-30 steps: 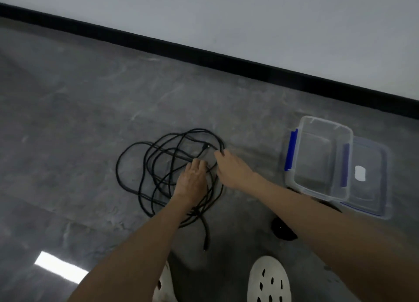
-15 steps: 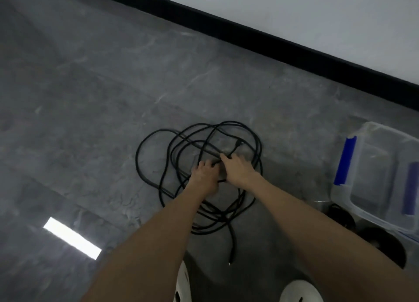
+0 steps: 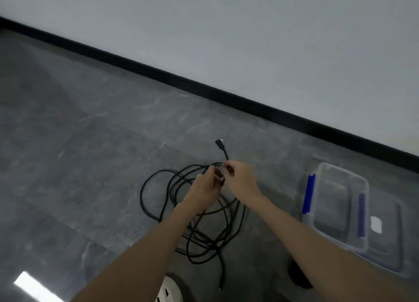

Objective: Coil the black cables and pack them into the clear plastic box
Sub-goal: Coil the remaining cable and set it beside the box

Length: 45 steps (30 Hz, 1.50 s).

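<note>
Since a second ago I have raised both hands off the grey stone floor (image 3: pixel 90 165), and one end of the long tangled black cable (image 3: pixel 141 195) has come up with them. Its angled plug (image 3: pixel 219 142) pokes up on the far side of my fingers. My right hand (image 3: pixel 241 180) pinches the cable just under the plug. My left hand (image 3: pixel 204 189), touching it on the left, curls round a strand. The remaining loops lie loose on the floor beneath my forearms. The clear plastic box with blue clips (image 3: pixel 337 202) stands uncovered to the right, apart from the loops.
</note>
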Each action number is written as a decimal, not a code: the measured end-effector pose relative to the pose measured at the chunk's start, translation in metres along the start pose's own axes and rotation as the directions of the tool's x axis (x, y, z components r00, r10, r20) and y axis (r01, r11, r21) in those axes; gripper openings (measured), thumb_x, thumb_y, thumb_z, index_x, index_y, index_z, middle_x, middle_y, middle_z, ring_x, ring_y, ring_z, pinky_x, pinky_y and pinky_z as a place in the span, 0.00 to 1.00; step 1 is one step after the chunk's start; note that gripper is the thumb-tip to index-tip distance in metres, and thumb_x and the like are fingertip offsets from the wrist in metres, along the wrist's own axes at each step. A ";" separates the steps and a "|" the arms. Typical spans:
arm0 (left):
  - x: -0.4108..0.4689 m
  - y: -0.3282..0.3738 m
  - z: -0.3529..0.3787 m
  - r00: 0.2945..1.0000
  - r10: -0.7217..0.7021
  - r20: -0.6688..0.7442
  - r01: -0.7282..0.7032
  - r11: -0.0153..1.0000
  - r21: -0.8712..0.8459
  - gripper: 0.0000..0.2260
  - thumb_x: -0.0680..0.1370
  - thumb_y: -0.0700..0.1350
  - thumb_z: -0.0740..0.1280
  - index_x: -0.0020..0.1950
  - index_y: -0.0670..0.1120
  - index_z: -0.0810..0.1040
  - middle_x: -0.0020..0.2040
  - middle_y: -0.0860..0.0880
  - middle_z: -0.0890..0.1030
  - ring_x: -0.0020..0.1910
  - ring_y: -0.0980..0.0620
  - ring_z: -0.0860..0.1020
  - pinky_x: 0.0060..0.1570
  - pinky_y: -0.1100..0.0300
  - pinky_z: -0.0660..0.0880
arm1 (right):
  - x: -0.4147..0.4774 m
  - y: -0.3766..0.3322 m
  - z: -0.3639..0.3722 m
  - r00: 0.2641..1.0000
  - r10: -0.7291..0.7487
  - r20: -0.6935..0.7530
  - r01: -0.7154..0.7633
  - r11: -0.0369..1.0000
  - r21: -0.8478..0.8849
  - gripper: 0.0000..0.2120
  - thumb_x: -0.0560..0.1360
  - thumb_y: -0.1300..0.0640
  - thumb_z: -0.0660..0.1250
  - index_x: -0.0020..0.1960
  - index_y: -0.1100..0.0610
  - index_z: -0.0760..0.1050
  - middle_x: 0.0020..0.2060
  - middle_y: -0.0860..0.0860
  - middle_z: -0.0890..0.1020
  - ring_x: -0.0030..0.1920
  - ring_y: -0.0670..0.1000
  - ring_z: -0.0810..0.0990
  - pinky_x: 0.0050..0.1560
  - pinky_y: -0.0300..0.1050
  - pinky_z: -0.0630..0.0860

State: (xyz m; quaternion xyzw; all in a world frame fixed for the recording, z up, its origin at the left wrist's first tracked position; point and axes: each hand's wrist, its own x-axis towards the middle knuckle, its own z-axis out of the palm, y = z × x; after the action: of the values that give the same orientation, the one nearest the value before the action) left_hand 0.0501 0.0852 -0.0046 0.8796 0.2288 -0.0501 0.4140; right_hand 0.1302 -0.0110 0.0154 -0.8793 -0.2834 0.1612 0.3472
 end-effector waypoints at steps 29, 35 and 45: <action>-0.078 0.160 -0.107 0.942 0.328 -0.071 -0.305 0.926 0.224 0.11 0.83 0.47 0.56 0.59 0.47 0.75 0.50 0.50 0.80 0.52 0.51 0.76 0.53 0.58 0.70 | -0.073 -0.079 -0.180 0.940 -0.299 -0.166 0.288 0.953 -0.088 0.12 0.78 0.65 0.64 0.56 0.55 0.81 0.49 0.48 0.83 0.48 0.38 0.75 0.50 0.21 0.64; -0.085 0.176 -0.106 0.898 0.349 0.268 -0.244 0.902 -0.357 0.08 0.83 0.45 0.58 0.55 0.47 0.76 0.38 0.53 0.83 0.45 0.56 0.81 0.52 0.63 0.75 | -0.069 -0.069 -0.192 0.929 -0.312 -0.200 0.320 0.947 0.007 0.10 0.77 0.67 0.65 0.51 0.57 0.82 0.46 0.47 0.84 0.49 0.41 0.79 0.52 0.24 0.68; -0.074 0.198 -0.108 0.867 0.467 0.172 -0.059 0.439 -0.897 0.12 0.81 0.46 0.57 0.47 0.42 0.78 0.42 0.47 0.80 0.46 0.51 0.79 0.53 0.57 0.76 | -0.069 -0.078 -0.181 0.983 -0.155 -0.094 0.181 0.843 0.506 0.11 0.76 0.65 0.59 0.54 0.54 0.75 0.44 0.59 0.80 0.46 0.55 0.80 0.49 0.48 0.78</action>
State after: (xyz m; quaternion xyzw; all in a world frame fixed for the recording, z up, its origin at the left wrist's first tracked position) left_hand 0.0613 0.0305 0.2256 0.5419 -0.0102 -0.0375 0.8396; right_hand 0.1328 -0.1004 0.2038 -0.7307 -0.2975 0.1777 0.5883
